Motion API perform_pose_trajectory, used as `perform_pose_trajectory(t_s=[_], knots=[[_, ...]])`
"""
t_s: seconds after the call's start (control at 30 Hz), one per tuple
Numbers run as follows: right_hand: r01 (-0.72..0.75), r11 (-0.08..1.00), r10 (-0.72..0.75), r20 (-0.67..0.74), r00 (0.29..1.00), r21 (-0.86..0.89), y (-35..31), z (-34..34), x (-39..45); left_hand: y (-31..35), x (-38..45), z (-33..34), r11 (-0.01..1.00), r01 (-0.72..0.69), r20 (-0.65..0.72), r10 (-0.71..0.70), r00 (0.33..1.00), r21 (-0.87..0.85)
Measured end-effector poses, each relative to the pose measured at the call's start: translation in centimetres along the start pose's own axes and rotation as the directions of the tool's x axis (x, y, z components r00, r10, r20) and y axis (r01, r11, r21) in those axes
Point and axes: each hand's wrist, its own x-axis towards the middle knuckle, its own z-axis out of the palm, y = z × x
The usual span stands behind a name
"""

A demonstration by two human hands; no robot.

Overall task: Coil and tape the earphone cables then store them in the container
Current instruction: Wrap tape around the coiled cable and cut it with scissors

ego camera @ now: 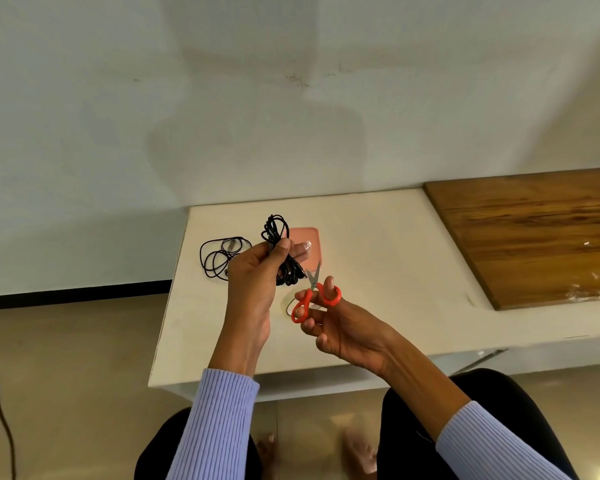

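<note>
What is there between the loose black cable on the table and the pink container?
In the head view, the left hand is there, raised over the table and holding the coiled cable, between the loose cable and the pink container.

**Earphone cables, tape and container: condition and position**

Coiled black cable (278, 237): bundled in loops, held upright above the bench, a clear tape strip (306, 246) projecting from it. Second black cable (219, 256): loose, untaped, lying near the bench's far-left corner. Pink container (310, 247): flat on the bench towards the far edge, partly hidden. Tape roll (286, 305): mid-bench, mostly obscured.
</note>
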Motion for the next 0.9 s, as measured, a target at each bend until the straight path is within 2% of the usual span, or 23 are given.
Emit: perform_pose_trajectory(t_s=[0.37,0.43,0.5,0.6,0.67,0.77,0.83,0.9], knots=[[0.051,0.991,-0.074,-0.187,0.98,-0.126,-0.1,-0.3,0.4,-0.2,0.3,-0.3,0.999,0.028,-0.047,-0.03,0.998,-0.036],[0.029,0.967,-0.095,-0.252,0.963,-0.252,0.1,-0.3,0.3,-0.1,0.4,-0.5,0.999,0.027,-0.073,-0.03,0.997,-0.039],[-0.037,0.876,-0.165,-0.371,0.914,-0.481,0.7,-0.3,0.3,0.0,0.5,-0.7,0.997,0.029,-0.107,-0.036,0.994,-0.07],[-0.056,0.758,-0.391,-0.521,0.759,-0.65,2.3,-0.9,0.9,0.0,0.8,-1.2,0.991,0.029,-0.149,-0.048,0.988,-0.131],[-0.062,0.677,-0.524,-0.54,0.659,-0.733,2.7,-1.2,1.3,0.0,1.0,-1.5,0.986,0.03,-0.165,-0.056,0.985,-0.162],[-0.188,0.558,-0.616,-0.555,0.559,-0.808,2.3,-1.6,1.8,-0.1,1.1,-1.7,0.98,0.038,-0.177,-0.073,0.982,-0.193],[-0.227,0.564,-0.625,-0.59,0.512,-0.794,2.1,-2.0,2.1,-0.1,1.1,-1.7,0.976,0.049,-0.167,-0.086,0.982,-0.214],[-0.178,0.659,-0.584,-0.646,0.492,-0.731,2.1,-2.6,2.3,-0.1,1.1,-1.8,0.973,0.057,-0.158,-0.094,0.983,-0.225]])
